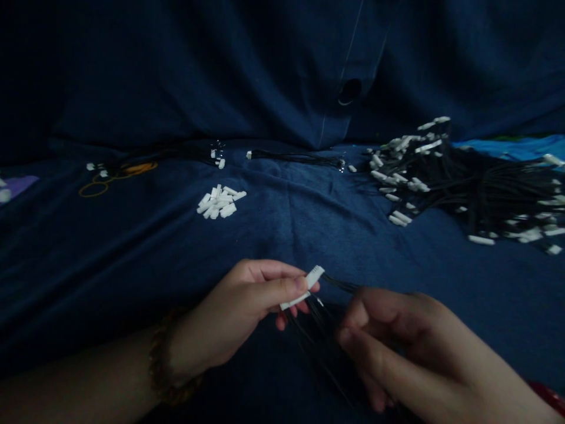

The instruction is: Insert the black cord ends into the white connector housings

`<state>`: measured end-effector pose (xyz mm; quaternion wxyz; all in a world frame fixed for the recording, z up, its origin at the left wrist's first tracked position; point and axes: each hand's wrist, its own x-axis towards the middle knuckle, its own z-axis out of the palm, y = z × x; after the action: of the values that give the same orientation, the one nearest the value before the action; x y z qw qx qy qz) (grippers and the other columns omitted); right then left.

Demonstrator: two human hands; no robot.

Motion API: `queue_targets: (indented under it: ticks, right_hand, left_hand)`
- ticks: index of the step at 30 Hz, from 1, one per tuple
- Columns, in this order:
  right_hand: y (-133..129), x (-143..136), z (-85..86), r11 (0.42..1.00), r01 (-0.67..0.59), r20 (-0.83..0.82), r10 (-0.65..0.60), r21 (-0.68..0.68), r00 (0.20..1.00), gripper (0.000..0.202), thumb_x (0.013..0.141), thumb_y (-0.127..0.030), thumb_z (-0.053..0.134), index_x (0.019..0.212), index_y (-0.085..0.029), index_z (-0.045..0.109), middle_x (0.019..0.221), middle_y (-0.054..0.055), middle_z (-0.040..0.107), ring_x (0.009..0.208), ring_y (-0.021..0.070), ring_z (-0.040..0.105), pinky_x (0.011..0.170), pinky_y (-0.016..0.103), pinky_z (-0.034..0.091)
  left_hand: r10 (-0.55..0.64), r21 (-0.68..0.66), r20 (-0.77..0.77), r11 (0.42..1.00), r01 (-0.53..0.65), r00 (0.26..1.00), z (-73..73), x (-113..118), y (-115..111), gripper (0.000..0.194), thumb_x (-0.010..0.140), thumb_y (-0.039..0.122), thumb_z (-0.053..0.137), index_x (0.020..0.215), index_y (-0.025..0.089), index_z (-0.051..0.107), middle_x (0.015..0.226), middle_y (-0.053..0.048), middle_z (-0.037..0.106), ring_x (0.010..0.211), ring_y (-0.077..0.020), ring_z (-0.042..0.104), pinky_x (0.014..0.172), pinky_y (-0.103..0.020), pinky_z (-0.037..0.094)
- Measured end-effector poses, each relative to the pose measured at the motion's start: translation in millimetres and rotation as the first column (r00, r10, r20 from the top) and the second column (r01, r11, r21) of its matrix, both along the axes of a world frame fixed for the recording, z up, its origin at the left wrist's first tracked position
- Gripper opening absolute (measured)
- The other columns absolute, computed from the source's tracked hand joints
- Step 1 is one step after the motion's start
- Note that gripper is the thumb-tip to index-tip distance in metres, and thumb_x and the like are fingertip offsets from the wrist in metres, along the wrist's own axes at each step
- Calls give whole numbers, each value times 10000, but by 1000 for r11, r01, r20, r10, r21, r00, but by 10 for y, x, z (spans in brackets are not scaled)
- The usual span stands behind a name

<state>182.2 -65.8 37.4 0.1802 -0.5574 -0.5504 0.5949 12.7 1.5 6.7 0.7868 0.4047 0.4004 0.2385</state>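
My left hand [247, 306] pinches a small white plastic connector housing [304, 287] between thumb and fingers, low in the middle of the view. Thin black wires [324, 330] run from the connector down toward my right hand [397, 341], whose fingers are closed around them just right of the connector. A beaded bracelet [165, 365] sits on my left wrist. Both hands hover over a dark blue cloth [132, 253].
A small heap of loose white housings [219, 202] lies left of centre. A big pile of black wire harnesses with white ends [468, 182] fills the right. A single wire bundle [300, 158] and rubber bands [117, 176] lie further back.
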Motion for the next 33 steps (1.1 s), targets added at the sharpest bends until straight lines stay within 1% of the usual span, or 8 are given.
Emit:
queue_targets:
  ticks: [2,6,12,19,22,27,30,33]
  right_hand:
    - [34,13,-37,998,-32,93,26,55,995,243,846,-352,380,744,-154,477,525,-19,467,451,68,409,418,166,303]
    - [55,61,-69,989,-102,184,80,110,980,289,866,-364,336,731,-156,486,526,-26,419,440,64,364,394,171,272]
    - [32,55,-83,989,-102,218,78,104,973,275,862,-355,354,715,-160,480,527,-28,416,435,61,380,379,167,262]
    - [55,30,-43,988,-98,235,68,118,970,321,865,-384,346,679,-159,480,489,-29,408,422,59,363,372,168,257]
    - [73,18,-40,990,-87,217,61,112,974,329,874,-389,329,699,-157,485,504,-25,419,433,60,363,377,168,261]
    - [56,36,-62,989,-96,235,68,110,970,326,875,-389,335,706,-158,491,518,-23,416,440,62,364,377,168,263]
    - [36,47,-69,985,-91,226,57,145,973,266,867,-350,359,738,-167,501,551,-20,451,453,65,399,389,165,293]
    - [34,42,-78,969,-92,243,35,227,969,176,842,-275,395,740,-175,499,566,-22,499,474,71,445,414,163,328]
  left_hand:
    - [-12,-11,5,1000,12,1000,3,-3,0,98,721,230,629,743,162,696,630,-9,611,574,-70,520,471,-147,342]
    - [-23,-12,-22,1000,23,999,18,-2,3,121,719,237,624,760,152,699,635,-22,614,581,-85,519,481,-164,343]
    - [-40,6,-35,999,40,999,26,-2,8,130,718,251,622,756,152,698,632,-25,609,574,-92,509,483,-177,343]
    - [-36,34,-14,999,37,999,3,-9,3,107,728,238,619,761,185,706,623,-3,612,569,-69,515,469,-148,344]
    - [-35,30,-10,999,35,999,6,-9,0,105,733,236,617,757,184,706,619,4,609,560,-57,514,468,-134,347]
    - [-26,18,-18,999,26,1000,18,-4,0,106,731,242,622,748,175,703,619,0,608,562,-60,514,466,-134,347]
    - [-16,23,-9,1000,17,1000,11,0,1,98,725,239,629,742,174,700,623,0,610,564,-62,516,464,-134,350]
    - [-6,26,2,1000,5,1000,-3,0,1,94,717,238,637,735,167,696,624,0,611,560,-63,513,461,-136,353]
